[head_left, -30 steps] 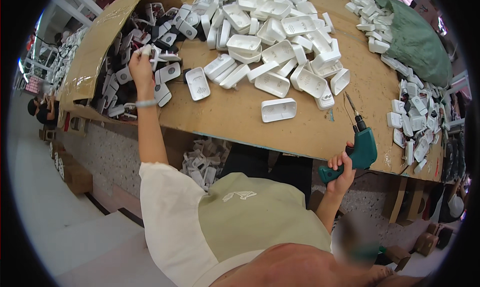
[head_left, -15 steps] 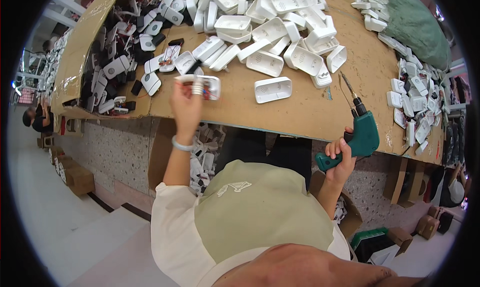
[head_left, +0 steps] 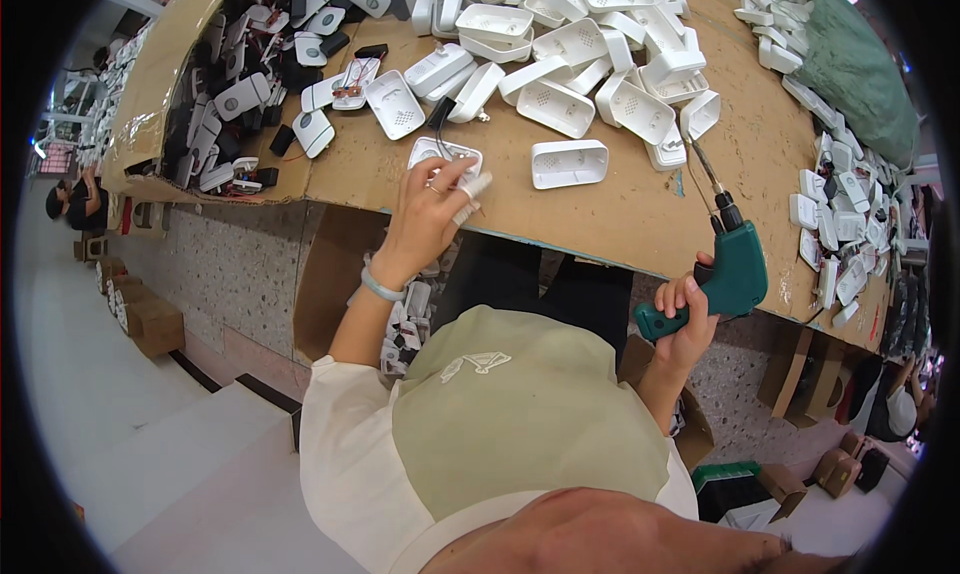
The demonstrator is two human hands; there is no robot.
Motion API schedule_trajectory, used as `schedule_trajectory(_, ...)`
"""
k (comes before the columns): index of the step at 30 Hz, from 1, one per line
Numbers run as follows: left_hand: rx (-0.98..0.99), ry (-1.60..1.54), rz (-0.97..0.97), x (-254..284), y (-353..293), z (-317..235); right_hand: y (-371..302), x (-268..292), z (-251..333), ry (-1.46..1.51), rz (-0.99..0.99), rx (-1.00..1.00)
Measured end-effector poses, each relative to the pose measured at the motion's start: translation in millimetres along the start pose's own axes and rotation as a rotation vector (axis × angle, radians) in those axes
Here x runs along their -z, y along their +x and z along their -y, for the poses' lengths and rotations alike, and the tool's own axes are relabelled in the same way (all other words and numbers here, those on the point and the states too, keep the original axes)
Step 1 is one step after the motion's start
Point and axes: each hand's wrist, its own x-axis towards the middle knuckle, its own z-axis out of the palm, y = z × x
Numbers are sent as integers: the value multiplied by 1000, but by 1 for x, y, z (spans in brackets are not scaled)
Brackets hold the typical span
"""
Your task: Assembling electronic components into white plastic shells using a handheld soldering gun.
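Observation:
My right hand point(head_left: 687, 319) is wrapped round the grip of a green soldering gun point(head_left: 737, 269), whose metal tip points up and away over the cardboard. On the table's near side, my left hand point(head_left: 428, 214) is bent over a white plastic housing point(head_left: 424, 152), fingers on its near edge. White wraps cover the thumb and a finger. A black block point(head_left: 440, 113) on thin wires sticks out past the housing's far side. My fingers hide much of what is inside. To its right lies an empty white shell point(head_left: 569, 164), with another shell point(head_left: 395, 105) to the left.
Many white shells point(head_left: 558, 109) are heaped at the back. A cardboard box point(head_left: 165, 94) at left holds wired units with black blocks. Finished-looking white units point(head_left: 840, 204) lie at right beside a green cloth sack point(head_left: 850, 64). Cartons point(head_left: 150, 319) stand on the floor.
My left hand has shifted right and nearer with the white housing, which now sits lower over the cardboard. The soldering gun has barely moved. The view has shifted slightly.

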Motion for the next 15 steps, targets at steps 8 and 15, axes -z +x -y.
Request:
schedule_trajectory(8,-513,188,191,-6,20,29,-5,-7,1,18,-67,-8)
schedule_trajectory(15,-31,-193,-171,-41,14,-26,-1,-1,-2,-80,-47,4)
